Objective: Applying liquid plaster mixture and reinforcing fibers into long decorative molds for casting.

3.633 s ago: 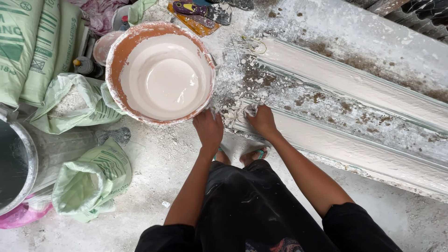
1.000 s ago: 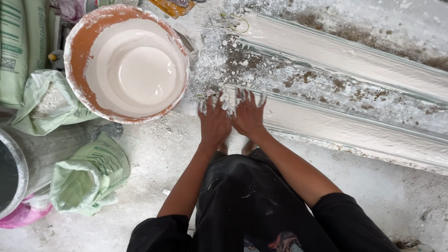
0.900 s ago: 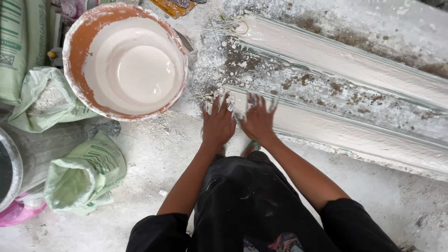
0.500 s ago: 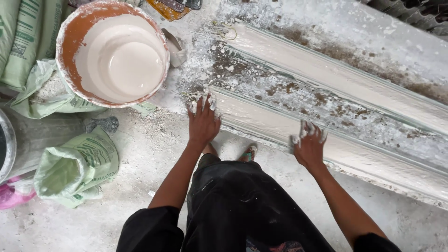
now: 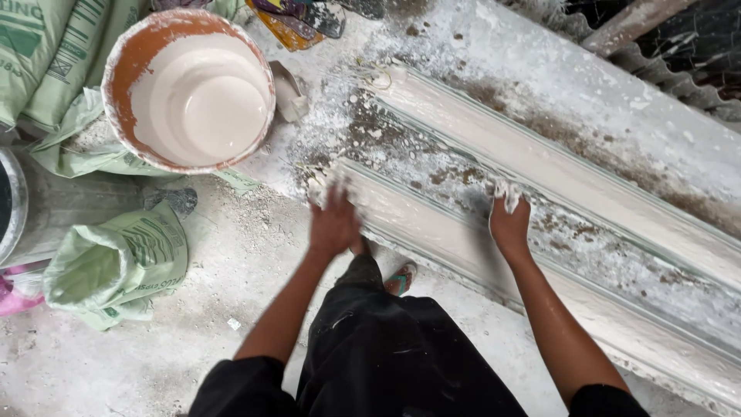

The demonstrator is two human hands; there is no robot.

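Below, 2 plaster-coated hands are pressed flat, fingers spread, on a long white mould (image 5: 432, 224): left hand (image 5: 333, 224) blurred, right hand (image 5: 509, 224) further along.

Bright, even daylight with only soft shadows — sharp throughout, save motion blur on the left hand (image 5: 333, 222).

Long white plaster-coated moulding (image 5: 556, 232), landmark: lying diagonally across the floor.

- Orange plastic bucket of pale wet plaster (image 5: 189, 89): blocking the approach just beyond the moulding's left end.
- Pale green woven sacks (image 5: 116, 266): crowding the floor further left of it.
- Grey concrete floor (image 5: 247, 255): lying open along the moulding's near side.
- Dark corrugated sheet (image 5: 679, 46): bounding its far side.
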